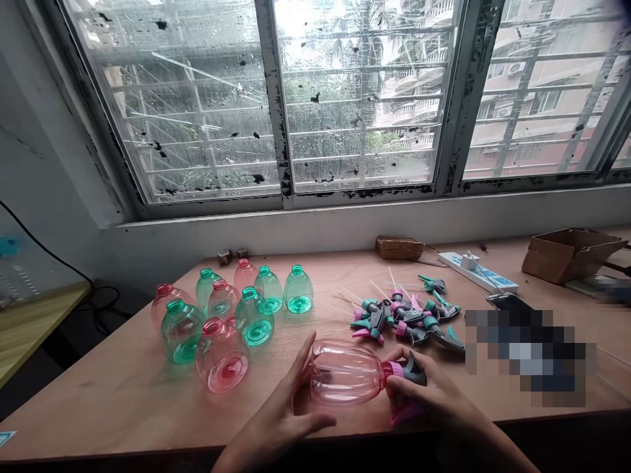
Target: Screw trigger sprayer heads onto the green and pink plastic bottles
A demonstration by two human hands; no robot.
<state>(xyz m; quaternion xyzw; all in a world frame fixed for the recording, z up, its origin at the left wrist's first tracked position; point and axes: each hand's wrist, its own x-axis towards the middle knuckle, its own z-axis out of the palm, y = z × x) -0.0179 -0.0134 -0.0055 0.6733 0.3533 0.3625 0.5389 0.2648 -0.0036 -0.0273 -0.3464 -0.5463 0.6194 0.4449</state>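
Observation:
A clear pink spray bottle [345, 373] lies on its side near the front edge of the wooden table [123, 394]. My left hand [286, 407] cups its round base, fingers curled round it. My right hand [434, 394] grips the grey and pink trigger sprayer head [411, 374] that sits on the bottle's neck. Several empty pink and green bottles [227, 315] without heads stand in a cluster to the left. A pile of loose trigger sprayer heads [409, 315] with thin dip tubes lies just behind my right hand.
Along the back of the table are a small woven box [399, 247], a white power strip [478, 271] and an open cardboard box [572, 253]. A phone [510, 302] lies at the right. A barred window [365, 98] rises behind; a second table [34, 322] stands at the left.

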